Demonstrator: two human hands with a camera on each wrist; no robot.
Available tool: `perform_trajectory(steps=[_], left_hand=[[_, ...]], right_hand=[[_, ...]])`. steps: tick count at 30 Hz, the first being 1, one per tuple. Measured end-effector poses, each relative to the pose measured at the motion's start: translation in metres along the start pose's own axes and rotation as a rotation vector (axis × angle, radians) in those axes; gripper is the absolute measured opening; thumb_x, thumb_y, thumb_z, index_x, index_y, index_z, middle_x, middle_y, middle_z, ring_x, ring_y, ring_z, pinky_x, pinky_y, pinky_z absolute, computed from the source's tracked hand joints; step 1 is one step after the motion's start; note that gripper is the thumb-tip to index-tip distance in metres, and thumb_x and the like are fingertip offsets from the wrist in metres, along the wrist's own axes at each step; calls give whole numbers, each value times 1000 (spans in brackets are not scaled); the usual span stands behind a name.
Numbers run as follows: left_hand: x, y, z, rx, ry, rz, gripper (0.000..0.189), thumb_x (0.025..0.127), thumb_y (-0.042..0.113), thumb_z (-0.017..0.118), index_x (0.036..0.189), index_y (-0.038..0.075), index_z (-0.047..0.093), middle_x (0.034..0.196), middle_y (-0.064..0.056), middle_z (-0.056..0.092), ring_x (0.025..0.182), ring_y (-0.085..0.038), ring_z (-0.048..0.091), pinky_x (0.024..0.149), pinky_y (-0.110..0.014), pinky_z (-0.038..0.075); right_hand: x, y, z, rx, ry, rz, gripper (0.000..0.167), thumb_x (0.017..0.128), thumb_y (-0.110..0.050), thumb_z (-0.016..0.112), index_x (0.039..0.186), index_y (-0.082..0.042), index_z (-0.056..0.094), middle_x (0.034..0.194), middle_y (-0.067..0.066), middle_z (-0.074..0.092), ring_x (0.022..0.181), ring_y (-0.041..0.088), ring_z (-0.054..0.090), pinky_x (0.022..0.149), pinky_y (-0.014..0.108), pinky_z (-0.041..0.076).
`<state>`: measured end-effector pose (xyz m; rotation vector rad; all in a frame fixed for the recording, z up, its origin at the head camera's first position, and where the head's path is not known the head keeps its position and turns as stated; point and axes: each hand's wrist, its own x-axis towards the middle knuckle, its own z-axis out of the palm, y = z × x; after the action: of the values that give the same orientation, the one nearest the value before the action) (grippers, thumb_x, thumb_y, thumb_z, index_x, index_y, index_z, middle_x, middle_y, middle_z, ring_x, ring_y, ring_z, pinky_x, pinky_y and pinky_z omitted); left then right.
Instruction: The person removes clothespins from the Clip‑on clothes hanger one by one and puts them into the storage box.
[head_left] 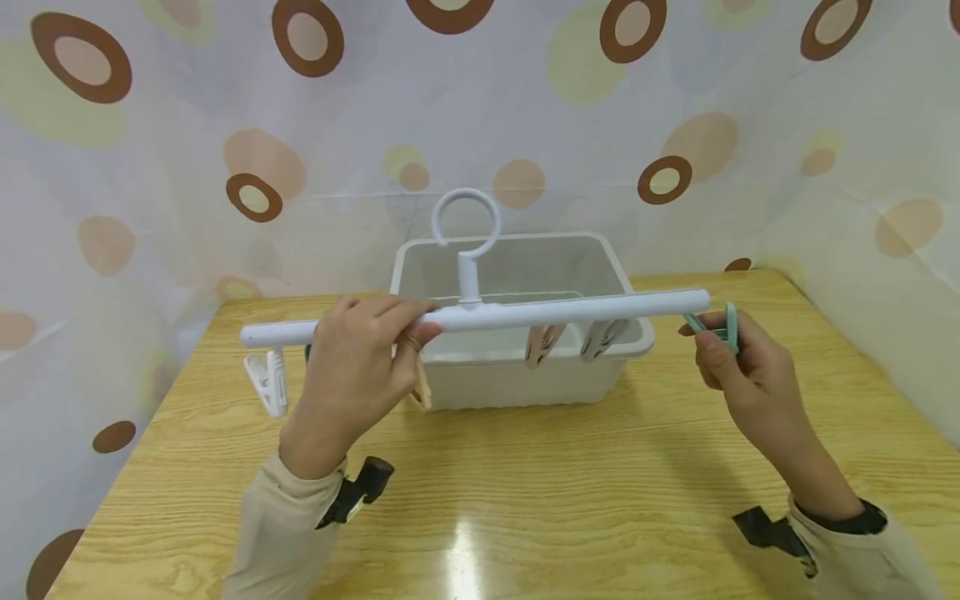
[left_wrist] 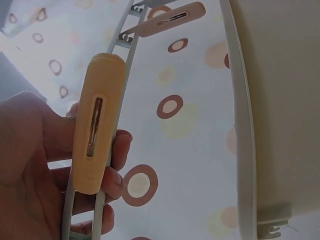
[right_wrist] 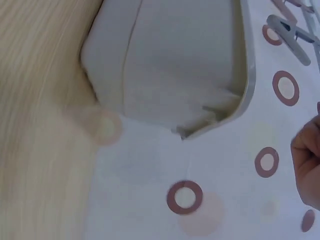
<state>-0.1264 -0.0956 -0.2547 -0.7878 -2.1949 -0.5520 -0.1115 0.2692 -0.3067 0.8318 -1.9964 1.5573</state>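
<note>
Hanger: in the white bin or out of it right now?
Out. The left hand holds the hanger; in the left wrist view, patterned backdrop shows between it and the bin.

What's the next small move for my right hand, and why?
Probably ease the green clothespin under the right end of the white hanger bar: your right hand pinches it there, though whether it's attached is unclear; your left hand grips the bar, and a white clothespin hangs near the other end.

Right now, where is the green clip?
Head view, right side: the green clip is held in the right hand, by the right end of the hanger.
</note>
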Motion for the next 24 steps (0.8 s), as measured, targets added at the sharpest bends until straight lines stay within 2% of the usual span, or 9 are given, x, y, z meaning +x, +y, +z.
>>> perform_trajectory(steps=[3, 6, 11, 14, 18, 21, 24], left_hand=[[-1, -1, -1, -9, -5, 2, 21, 84, 18, 74, 95, 1, 75, 85, -10, 72, 74, -27, 69, 66, -42, 48], [-1, -1, -1, -10, -15, 5, 18, 84, 16, 74, 94, 1, 75, 83, -10, 72, 69, -26, 68, 61, -40, 46], [-2, -2, -3, -19, -43, -16, 14, 84, 11, 72, 95, 2, 75, 77, -8, 72, 56, -21, 61, 53, -36, 41], [-1, -1, -4, -28, -48, -47, 14, 83, 10, 73, 94, 4, 76, 76, -6, 72, 55, -20, 60, 53, -37, 41], [0, 1, -4, -34, -56, -90, 10, 83, 10, 72, 91, 5, 76, 72, -3, 70, 53, -19, 59, 48, -35, 43], [0, 1, -3, -30, -59, -107, 9, 84, 11, 71, 90, 6, 77, 71, -2, 70, 51, -17, 57, 43, -34, 42], [-1, -1, -4, -28, -55, -122, 10, 83, 12, 73, 91, 7, 77, 73, -2, 70, 52, -18, 58, 45, -36, 43]], right_hand=[[-1, -3, -2, -262, 53, -21, 13, 94, 12, 47, 101, 15, 58, 61, -5, 40, 45, 2, 26, 40, 21, 20], [0, -7, -6, -395, 37, -58, 11, 95, 5, 52, 98, 13, 59, 60, -7, 38, 43, -1, 25, 39, 18, 20], [4, -11, -8, -609, 10, -222, 41, 101, -30, 51, 91, 9, 58, 62, -8, 38, 46, -5, 27, 42, 12, 23], [6, -12, -1, -668, 75, -293, 54, 100, -42, 48, 89, 10, 57, 61, -6, 39, 47, -5, 28, 42, 11, 23], [10, -15, 14, -716, 179, -347, 56, 100, -45, 45, 84, 8, 53, 56, -5, 34, 46, -4, 25, 40, 15, 20], [12, -16, 18, -758, 197, -351, 56, 101, -45, 43, 85, 8, 52, 55, -5, 31, 46, -3, 23, 39, 17, 18], [10, -13, 17, -772, 204, -337, 58, 101, -46, 43, 89, 9, 55, 56, -3, 34, 47, -1, 26, 40, 17, 19]])
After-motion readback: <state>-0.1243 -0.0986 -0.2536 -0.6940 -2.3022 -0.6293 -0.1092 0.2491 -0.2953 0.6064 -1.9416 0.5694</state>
